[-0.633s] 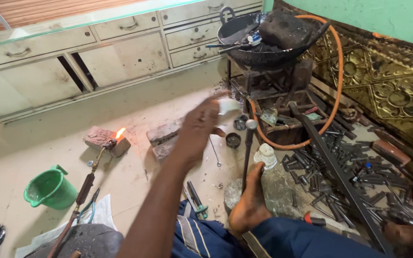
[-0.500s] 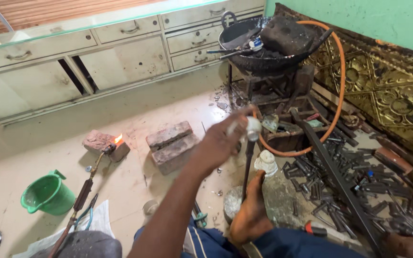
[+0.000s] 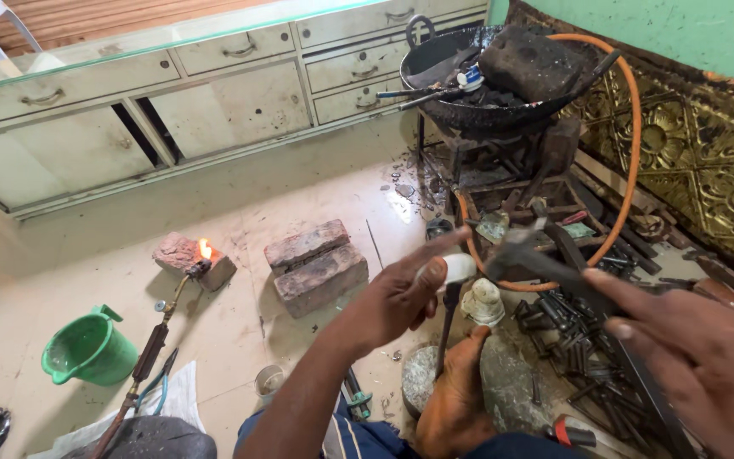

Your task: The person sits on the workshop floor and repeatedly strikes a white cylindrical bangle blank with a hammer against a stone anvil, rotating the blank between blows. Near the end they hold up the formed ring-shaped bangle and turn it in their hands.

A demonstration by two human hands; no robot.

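My left hand [image 3: 392, 302] reaches forward over the floor and pinches a small white piece [image 3: 456, 269] between thumb and fingers. My right hand [image 3: 698, 361] comes in from the lower right, blurred, fingers stretched toward the left; a dark metal tool [image 3: 537, 259], also blurred, runs from under its fingers toward the white piece. Just below the white piece stands a white plastic bottle top [image 3: 482, 302]. A thin dark rod [image 3: 446, 331] stands upright by my bare foot [image 3: 456, 399], which rests against a round stone [image 3: 418, 378].
Two bricks [image 3: 316, 265] lie ahead on the floor. A gas torch [image 3: 150, 348] burns with a flame [image 3: 206, 248] against another brick. A green bucket [image 3: 91, 348] is at the left. A black forge pan [image 3: 486, 76], an orange hose [image 3: 633, 170] and several metal tools [image 3: 571, 340] crowd the right.
My left hand stays forward with the white piece and looks nearer and larger as the view moved in. My right hand has risen into view from the lower right with the dark tool.
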